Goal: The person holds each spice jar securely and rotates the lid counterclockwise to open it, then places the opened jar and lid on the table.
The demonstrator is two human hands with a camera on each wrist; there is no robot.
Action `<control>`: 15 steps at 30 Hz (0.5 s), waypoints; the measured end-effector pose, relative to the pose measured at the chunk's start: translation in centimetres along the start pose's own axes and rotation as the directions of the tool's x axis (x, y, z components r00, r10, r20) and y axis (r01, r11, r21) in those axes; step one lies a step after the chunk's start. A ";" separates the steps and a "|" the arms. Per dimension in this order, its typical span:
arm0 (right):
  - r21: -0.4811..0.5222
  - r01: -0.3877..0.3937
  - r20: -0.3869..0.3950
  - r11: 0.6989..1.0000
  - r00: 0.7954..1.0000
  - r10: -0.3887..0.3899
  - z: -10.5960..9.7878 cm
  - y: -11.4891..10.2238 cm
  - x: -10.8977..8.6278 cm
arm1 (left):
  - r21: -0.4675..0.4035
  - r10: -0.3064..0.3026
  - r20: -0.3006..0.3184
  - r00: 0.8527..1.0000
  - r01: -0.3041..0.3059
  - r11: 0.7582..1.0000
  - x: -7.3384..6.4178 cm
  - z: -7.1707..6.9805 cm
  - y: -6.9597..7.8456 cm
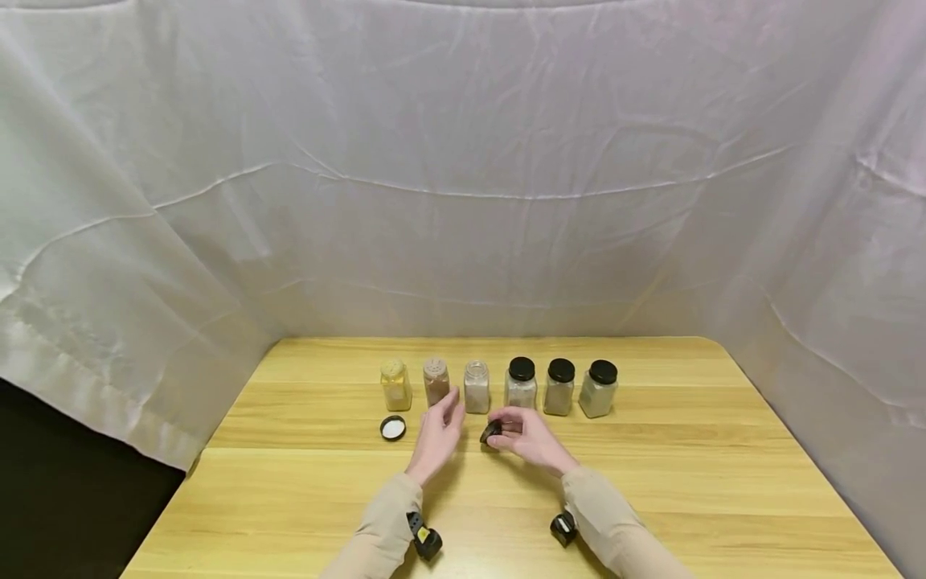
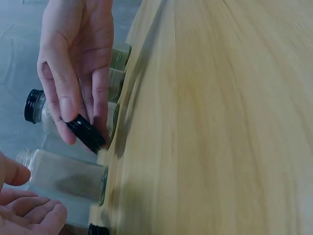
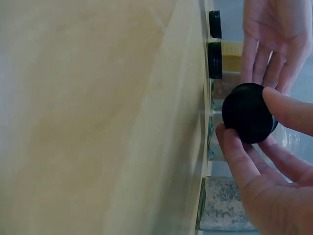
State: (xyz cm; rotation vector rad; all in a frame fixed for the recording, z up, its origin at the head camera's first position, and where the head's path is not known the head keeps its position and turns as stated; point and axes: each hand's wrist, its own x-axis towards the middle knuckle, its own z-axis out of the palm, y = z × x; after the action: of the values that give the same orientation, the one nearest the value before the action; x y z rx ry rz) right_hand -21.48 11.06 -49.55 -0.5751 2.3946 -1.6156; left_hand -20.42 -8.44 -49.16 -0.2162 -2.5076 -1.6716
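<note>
My right hand point(image 1: 534, 441) pinches a black lid point(image 3: 247, 113) between thumb and fingers, held tilted above the table in front of the jars. A lidless glass jar point(image 1: 477, 390) of pale greyish powder stands upright just behind the hands. Beside that jar, my left hand point(image 1: 436, 441) has its fingers loosely extended and holds nothing. Partly behind the left fingers is a jar of reddish-brown spice point(image 1: 436, 380) with a perforated top. Left of it stands a jar of yellow powder point(image 1: 395, 388), its black cap off.
On the right of the row stand three black-capped jars, one partly behind my right hand: a near one point(image 1: 521, 382), a middle one point(image 1: 559, 389) and an end one point(image 1: 599, 391). An upturned black lid point(image 1: 393, 428) lies before the yellow jar. Another lid point(image 3: 215, 60) shows in the right wrist view.
</note>
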 end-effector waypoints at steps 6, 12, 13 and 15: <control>-0.091 -0.029 -0.012 0.995 1.000 0.028 0.6 0.0 1.2 | -0.022 -0.012 0.003 1.000 0.012 1.000 -0.4 -0.8 -0.3; -0.192 0.029 0.018 0.981 0.999 -0.026 1.1 0.0 1.9 | -0.040 0.005 -0.017 1.000 -0.006 0.999 -0.6 -1.4 -0.6; -0.209 0.043 0.022 0.977 0.999 -0.039 1.2 0.0 2.0 | -0.039 0.006 -0.025 1.000 -0.007 0.999 -0.6 -1.4 -0.7; -0.254 0.065 0.028 0.965 0.998 -0.060 1.3 0.0 2.1 | -0.043 0.011 -0.040 0.999 -0.013 0.999 -0.6 -1.5 -0.7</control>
State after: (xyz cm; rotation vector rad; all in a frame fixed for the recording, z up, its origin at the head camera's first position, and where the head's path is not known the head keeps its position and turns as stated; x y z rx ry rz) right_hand -22.93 9.09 -49.90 -0.7135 2.6138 -1.3245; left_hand -19.94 -10.15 -49.34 -0.1994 -2.4388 -1.7095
